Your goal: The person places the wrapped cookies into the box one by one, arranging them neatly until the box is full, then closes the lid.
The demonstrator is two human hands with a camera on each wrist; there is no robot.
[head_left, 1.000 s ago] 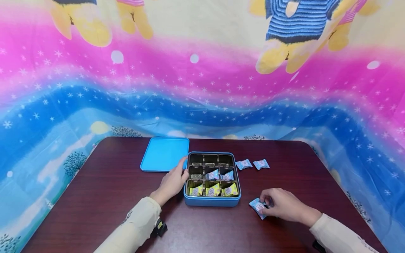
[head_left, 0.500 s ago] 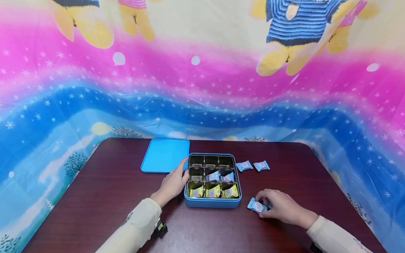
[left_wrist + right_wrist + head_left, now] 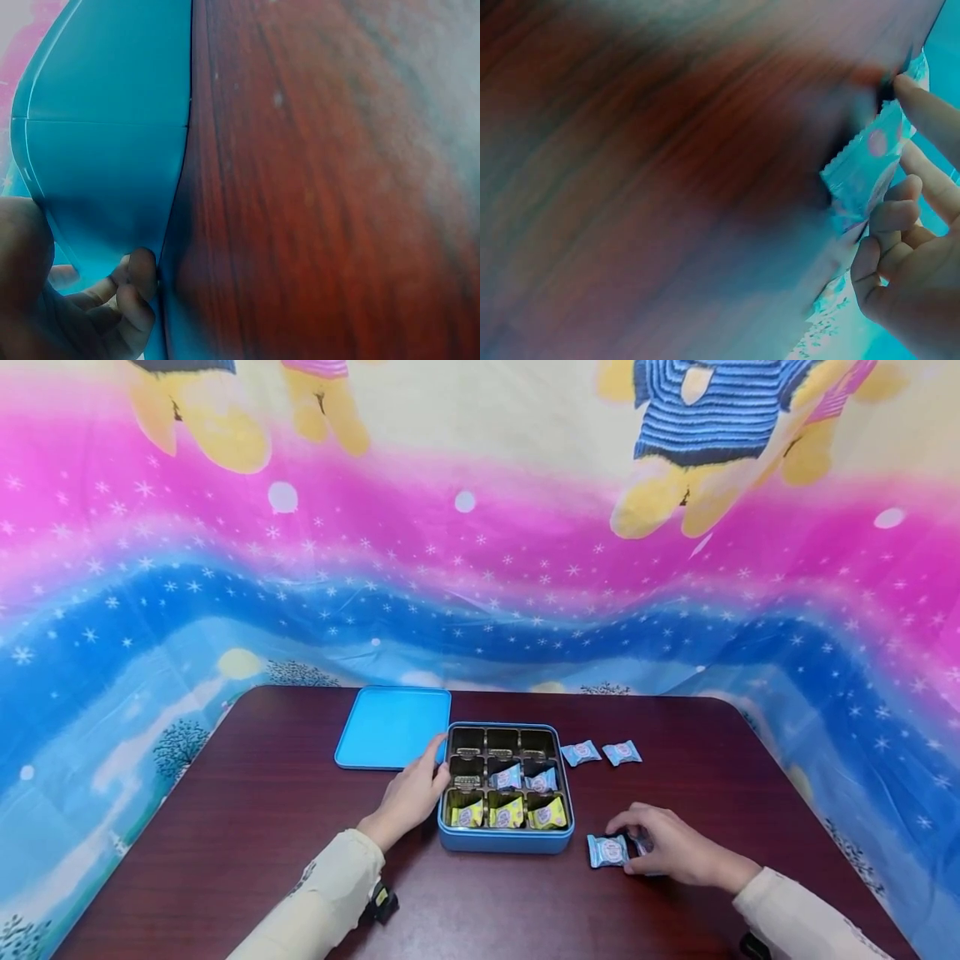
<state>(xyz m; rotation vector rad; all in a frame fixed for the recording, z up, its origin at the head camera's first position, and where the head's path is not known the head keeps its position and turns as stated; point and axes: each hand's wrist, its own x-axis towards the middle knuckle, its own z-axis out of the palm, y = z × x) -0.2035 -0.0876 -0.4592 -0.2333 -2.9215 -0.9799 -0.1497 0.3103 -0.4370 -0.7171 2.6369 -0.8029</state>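
A blue box [image 3: 505, 843] holds a dark divided tray. Its front row carries three yellow wrapped candies [image 3: 506, 813]; two blue wrapped candies [image 3: 506, 777] sit in the middle row, centre and right. My left hand [image 3: 405, 793] rests against the box's left side, thumb at the rim, fingertips touching the outer wall [image 3: 97, 165]. To the right of the box, my right hand [image 3: 671, 847] pinches a light blue wrapped candy [image 3: 607, 851] by its right end, low over the table. Another blue wrapped candy [image 3: 866, 165] lies at its curled fingers, partly hidden in the head view.
A blue lid [image 3: 393, 727] lies behind and left of the box. Two more blue candies [image 3: 581, 753] [image 3: 622, 752] lie on the dark wooden table [image 3: 480, 914], right of the box's back corner. A printed cloth [image 3: 480, 610] hangs behind the table.
The candy in my right fingers has turned from slanted to nearly level and shifted slightly left and up. My left hand and the box have stayed in place.
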